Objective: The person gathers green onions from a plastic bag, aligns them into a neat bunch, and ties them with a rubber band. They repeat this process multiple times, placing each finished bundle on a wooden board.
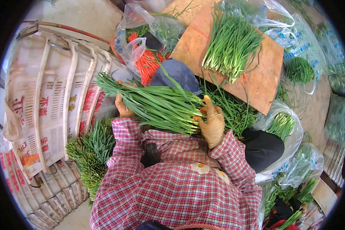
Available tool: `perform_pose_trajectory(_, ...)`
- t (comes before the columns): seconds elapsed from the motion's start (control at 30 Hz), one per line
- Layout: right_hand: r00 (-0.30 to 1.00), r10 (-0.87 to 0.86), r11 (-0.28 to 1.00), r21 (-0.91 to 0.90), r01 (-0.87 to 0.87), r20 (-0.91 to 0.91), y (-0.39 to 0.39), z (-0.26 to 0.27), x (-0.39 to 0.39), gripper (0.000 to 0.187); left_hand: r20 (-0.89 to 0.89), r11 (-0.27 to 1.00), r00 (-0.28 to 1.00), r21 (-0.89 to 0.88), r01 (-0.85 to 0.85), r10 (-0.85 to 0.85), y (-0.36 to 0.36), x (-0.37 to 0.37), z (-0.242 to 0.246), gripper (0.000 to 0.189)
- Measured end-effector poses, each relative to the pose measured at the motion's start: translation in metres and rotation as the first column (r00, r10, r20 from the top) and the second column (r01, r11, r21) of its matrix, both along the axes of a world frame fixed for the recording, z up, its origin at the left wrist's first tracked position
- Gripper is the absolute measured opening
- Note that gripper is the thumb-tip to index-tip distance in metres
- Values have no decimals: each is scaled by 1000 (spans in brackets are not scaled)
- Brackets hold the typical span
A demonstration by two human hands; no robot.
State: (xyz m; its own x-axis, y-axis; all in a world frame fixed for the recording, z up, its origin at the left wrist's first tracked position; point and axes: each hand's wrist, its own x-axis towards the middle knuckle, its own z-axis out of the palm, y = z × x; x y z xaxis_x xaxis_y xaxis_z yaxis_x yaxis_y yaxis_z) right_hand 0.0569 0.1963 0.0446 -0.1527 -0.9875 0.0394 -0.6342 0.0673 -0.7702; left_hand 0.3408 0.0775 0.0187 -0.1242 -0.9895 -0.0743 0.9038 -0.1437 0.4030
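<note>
A thick bunch of Chinese chives (pixel 161 106) lies sideways across my lap, held between both hands. My left hand (pixel 123 105) grips it near the leafy end, and the leaves hide most of those fingers. At the pale stem ends, my right hand (pixel 212 122) rests with thumb and fingers bent against the cut stalks. A second pile of chives (pixel 231 47) lies on the tilted wooden board (pixel 184 53) beyond my right hand. Loose green leaves (pixel 233 112) are heaped below the board's near edge, beside my right hand.
White plastic crates (pixel 54 86) bearing writing are stacked at left. More chive bundles (pixel 89 155) stand by my left elbow. Orange-red ties (pixel 148 64) sit in a clear bag (pixel 136 17). Plastic bags with greens (pixel 299 69) lie at right. A person (pixel 284 210) shows partly at lower right.
</note>
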Motion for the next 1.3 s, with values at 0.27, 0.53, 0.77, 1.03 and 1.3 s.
perform_pose_trajectory(0.27, 739, -265, 964, 189, 187, 619, 15, -26, -1, 47, -153, 970, 978, -215, 110, -145, -13, -8, 13, 29)
perform_pose_trajectory(0.53, 802, -109, 725, 505, 469, -587, 58, -34, -129, 28, -137, 988, 988, -142, 56, -76, -8, -8, 16, 21)
perform_pose_trajectory(0.77, 791, -3, 990, 113, -83, 611, 26, -41, -19, 46, -141, 974, 984, -210, 82, -113, -13, -9, 15, 16)
perform_pose_trajectory(1.03, 569, -578, 812, 486, 325, 585, 44, -31, -69, 20, -152, 958, 976, -264, 110, -154, -14, 9, 2, 22)
perform_pose_trajectory(1.3, 983, -22, 998, -51, 31, 181, 15, -23, -6, 11, -143, 980, 981, -167, 105, -130, -16, 6, 0, 32)
